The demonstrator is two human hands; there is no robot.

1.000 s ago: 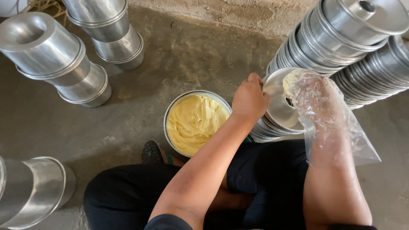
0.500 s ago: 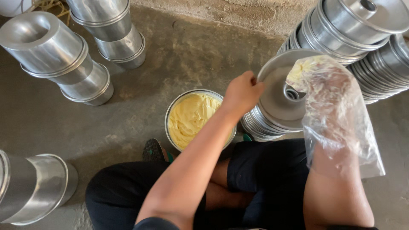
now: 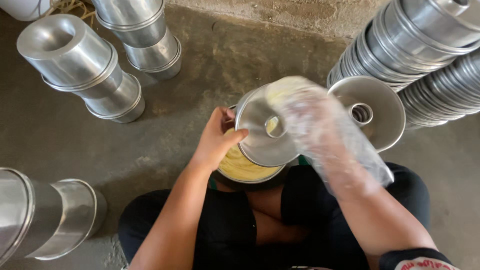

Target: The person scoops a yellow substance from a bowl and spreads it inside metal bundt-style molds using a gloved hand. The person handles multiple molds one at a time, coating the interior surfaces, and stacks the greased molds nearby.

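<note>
The left hand (image 3: 216, 137) grips the rim of a round metal pan (image 3: 260, 132), tilted above a tin of yellow grease (image 3: 240, 167). The right hand (image 3: 305, 112) (wrapped in a clear plastic bag (image 3: 345, 150)) presses into the pan; whether it is clenched I cannot tell. Stacked pans (image 3: 400, 45) stand right, on the floor (image 3: 100, 145).

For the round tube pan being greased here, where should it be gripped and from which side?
Probably by the outer rim of the tube pan, coming from its left edge, as the left hand does: thumb over the rim, fingers behind. The pan is tilted with its open face toward the plastic-covered right hand, so a rim grip leaves the inside and centre tube free.
</note>
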